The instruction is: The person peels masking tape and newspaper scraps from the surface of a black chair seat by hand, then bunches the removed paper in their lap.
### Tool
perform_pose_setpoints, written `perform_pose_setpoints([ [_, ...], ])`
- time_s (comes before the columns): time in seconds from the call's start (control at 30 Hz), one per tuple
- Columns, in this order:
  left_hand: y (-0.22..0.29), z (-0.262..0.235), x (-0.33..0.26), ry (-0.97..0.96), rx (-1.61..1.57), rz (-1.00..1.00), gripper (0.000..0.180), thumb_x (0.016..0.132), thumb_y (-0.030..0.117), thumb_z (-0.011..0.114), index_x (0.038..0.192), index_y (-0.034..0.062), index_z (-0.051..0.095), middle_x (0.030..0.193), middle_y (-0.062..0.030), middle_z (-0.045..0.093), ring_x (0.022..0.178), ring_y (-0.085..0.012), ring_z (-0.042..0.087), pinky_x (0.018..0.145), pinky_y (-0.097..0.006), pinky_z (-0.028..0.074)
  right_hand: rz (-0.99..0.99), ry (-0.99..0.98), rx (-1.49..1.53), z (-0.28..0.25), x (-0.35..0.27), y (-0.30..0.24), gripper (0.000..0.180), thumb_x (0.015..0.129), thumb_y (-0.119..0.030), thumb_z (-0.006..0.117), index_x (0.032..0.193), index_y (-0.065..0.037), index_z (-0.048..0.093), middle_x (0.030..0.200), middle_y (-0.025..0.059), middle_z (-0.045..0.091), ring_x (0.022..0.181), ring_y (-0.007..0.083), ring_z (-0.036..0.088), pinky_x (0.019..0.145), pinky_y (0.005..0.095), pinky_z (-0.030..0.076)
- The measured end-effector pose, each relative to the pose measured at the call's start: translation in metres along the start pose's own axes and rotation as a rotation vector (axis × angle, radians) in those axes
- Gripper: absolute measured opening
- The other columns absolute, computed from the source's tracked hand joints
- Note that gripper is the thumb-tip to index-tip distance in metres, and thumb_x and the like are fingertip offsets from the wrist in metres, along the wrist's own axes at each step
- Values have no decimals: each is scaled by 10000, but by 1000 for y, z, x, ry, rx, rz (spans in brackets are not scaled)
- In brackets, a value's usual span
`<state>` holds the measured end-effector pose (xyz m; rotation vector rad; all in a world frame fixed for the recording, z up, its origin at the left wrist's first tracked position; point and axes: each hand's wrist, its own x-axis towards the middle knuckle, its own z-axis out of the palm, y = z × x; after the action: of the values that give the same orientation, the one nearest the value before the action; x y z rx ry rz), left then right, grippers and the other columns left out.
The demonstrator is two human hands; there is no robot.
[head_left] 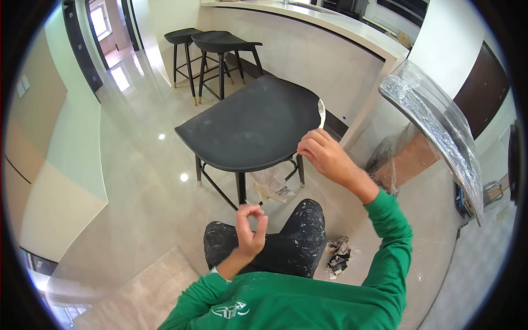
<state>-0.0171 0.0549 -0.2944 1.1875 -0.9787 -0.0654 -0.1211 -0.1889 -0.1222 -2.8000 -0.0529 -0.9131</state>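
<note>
A black stool (247, 126) with a wide curved seat stands right in front of my knees. At the right edge of its seat, a thin whitish strip like tape (322, 113) sticks up along the rim. My right hand (325, 155) is closed in a pinch on the strip's lower end, just beside the seat. My left hand (251, 228) hovers over my lap, short of the stool's near leg. Its fingers are curled toward the thumb, and whatever they hold, if anything, is too small to make out.
Under the seat lies a clear plastic bag (272, 184). Crumpled scraps (339, 256) rest on the floor by my right knee. Two black stools (220, 44) stand by the white counter (308, 41). A plastic-wrapped panel (434, 121) and cardboard (408, 160) are at right.
</note>
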Motion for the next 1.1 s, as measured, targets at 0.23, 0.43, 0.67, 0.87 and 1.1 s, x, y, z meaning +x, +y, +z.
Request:
perform_pose_setpoints([
  [0.23, 47, 39, 172, -167, 256, 150, 222, 943, 101, 656, 1143, 35, 587, 910, -86, 654, 824, -243, 637, 714, -379, 500, 91, 489, 135, 64, -30, 9, 160, 864, 79, 697, 976, -9, 624, 1045, 144, 613, 1037, 301, 652, 1161, 558, 429],
  [0.43, 44, 77, 199, -430, 548, 98, 212, 1022, 231, 572, 1123, 45, 588, 992, -149, 711, 909, -331, 699, 744, -444, 544, 368, 654, 611, -4, -6, 42, 383, 945, -20, 668, 1317, -26, 576, 1154, 107, 625, 1056, 187, 640, 933, 359, 566],
  [0.67, 38, 80, 194, -489, 722, 101, 273, 1028, 285, 575, 1089, 21, 610, 697, -134, 685, 646, -324, 698, 566, -421, 544, 667, -323, -237, -40, 68, 159, 181, 886, -49, 673, 1034, -46, 778, 1059, 118, 753, 1149, 248, 636, 945, 373, 542],
  [0.87, 34, 78, 191, -399, 669, 208, 302, 1035, 296, 570, 1104, 9, 635, 585, -115, 640, 537, -300, 669, 499, -396, 523, 65, -761, -483, -16, 94, 198, 201, 764, -9, 664, 877, -115, 792, 1013, 48, 742, 1074, 305, 636, 920, 414, 537],
  [1.1, 23, 62, 185, -423, 761, 618, 373, 916, 138, 629, 1264, 4, 649, 542, -30, 567, 501, -203, 623, 532, -320, 501, 90, -806, -414, -26, 106, 180, 81, 731, -88, 620, 729, -85, 701, 884, 91, 687, 967, 317, 653, 817, 447, 548],
])
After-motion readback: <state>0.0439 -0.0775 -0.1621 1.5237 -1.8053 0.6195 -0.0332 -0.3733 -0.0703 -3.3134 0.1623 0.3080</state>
